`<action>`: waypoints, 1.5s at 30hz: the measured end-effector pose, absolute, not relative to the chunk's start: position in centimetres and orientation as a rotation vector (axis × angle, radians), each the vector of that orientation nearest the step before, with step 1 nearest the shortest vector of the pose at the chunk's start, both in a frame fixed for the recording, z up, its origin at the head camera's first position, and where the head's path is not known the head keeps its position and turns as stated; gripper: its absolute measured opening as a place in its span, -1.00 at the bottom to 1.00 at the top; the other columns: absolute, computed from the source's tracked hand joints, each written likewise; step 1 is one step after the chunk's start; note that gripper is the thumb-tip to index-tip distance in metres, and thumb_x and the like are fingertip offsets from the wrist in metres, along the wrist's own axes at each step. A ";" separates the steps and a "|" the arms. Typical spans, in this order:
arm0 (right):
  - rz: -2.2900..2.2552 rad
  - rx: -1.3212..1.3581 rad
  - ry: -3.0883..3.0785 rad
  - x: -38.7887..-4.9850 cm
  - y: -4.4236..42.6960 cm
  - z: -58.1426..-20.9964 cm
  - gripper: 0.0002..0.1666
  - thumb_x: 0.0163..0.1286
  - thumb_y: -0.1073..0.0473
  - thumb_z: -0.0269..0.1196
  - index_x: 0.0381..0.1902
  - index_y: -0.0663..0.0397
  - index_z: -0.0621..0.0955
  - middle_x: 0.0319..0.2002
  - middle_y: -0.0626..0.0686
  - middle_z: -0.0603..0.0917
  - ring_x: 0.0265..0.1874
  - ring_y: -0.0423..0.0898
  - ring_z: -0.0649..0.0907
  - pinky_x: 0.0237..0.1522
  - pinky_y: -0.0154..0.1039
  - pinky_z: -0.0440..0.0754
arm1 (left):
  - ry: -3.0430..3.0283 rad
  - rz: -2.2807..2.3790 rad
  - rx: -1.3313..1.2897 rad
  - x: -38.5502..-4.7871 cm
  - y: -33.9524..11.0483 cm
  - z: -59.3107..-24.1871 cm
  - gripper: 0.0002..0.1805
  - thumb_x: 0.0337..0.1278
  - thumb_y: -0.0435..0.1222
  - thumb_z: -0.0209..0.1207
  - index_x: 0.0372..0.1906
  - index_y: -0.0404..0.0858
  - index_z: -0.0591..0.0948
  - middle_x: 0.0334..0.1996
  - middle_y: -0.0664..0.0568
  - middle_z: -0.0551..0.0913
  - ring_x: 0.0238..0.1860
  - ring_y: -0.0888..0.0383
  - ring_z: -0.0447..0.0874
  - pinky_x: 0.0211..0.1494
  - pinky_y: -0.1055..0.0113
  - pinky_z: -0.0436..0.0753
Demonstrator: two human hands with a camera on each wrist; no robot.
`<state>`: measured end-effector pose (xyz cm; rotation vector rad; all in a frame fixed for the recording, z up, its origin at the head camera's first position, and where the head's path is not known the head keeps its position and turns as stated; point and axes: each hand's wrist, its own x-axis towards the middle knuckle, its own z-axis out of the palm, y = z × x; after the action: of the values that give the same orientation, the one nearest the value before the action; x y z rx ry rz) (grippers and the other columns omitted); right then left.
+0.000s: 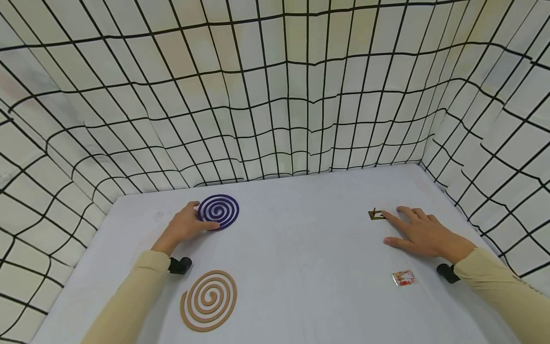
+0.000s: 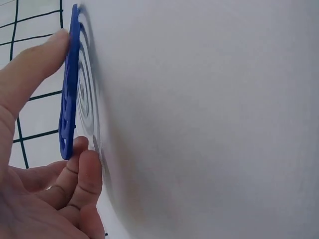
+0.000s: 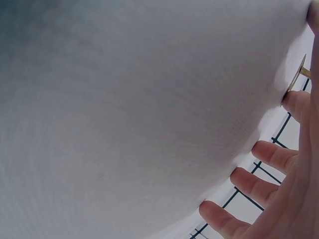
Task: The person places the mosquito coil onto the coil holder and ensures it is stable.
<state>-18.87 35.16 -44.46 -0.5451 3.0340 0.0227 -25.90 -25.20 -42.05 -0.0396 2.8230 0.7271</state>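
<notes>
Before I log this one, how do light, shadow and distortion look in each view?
Head: fairly even light, the grid kinked in places, soft shadows by the sleeves, print on the packet too small to read; left wrist: what looks like a ringed grey shadow beside the blue coil, seen nearly edge-on; right wrist: dimmer, darkest at top left, the table soft and nearly featureless.

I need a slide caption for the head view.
Left hand holds a blue spiral above a white table; right hand touches a small metal stand, a small packet nearby.
</notes>
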 end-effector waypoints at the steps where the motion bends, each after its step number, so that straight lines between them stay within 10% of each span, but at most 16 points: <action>1: 0.027 -0.543 3.033 -18.9 35.1 -44.4 -0.02 0.42 -0.52 0.10 0.59 -0.11 0.28 0.46 0.35 0.36 0.35 0.41 0.43 0.18 0.43 0.47 | 2.814 0.758 -0.051 -25.9 -25.3 -42.0 0.22 0.17 0.15 0.37 0.58 -0.53 -0.01 0.35 -0.53 0.43 0.34 -0.40 0.46 0.45 -0.33 0.38; 19: -0.006 -0.540 3.028 -18.8 35.2 -44.4 -0.01 0.43 -0.52 0.09 0.59 -0.10 0.28 0.47 0.35 0.35 0.37 0.41 0.41 0.19 0.42 0.45 | 2.702 1.166 -0.253 -26.3 -25.9 -41.9 -0.12 0.46 0.07 0.14 0.55 -0.46 0.19 0.27 -0.38 0.55 -0.12 0.18 0.79 0.16 0.17 0.73; 32: -0.011 -0.529 3.025 -18.7 35.3 -44.5 -0.01 0.43 -0.54 0.07 0.60 -0.11 0.26 0.48 0.35 0.33 0.39 0.41 0.39 0.22 0.44 0.42 | 2.597 1.327 -0.320 -26.5 -25.5 -42.4 -0.21 0.45 0.03 0.18 0.48 -0.42 0.22 0.32 -0.40 0.48 -0.18 0.26 0.68 -0.17 0.48 0.70; 45: -0.021 -0.555 3.025 -18.6 35.1 -44.1 -0.03 0.45 -0.50 0.08 0.60 -0.10 0.27 0.48 0.34 0.34 0.38 0.40 0.40 0.20 0.43 0.44 | 2.534 1.453 -0.321 -26.6 -24.8 -42.5 -0.29 0.52 -0.05 0.11 0.48 -0.36 0.16 0.35 -0.39 0.51 -0.06 0.24 0.69 -0.09 0.45 0.70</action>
<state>-18.60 35.14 -44.07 -0.5548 3.0246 -0.0211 -26.57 -24.78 -42.49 -0.3206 2.5340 1.4528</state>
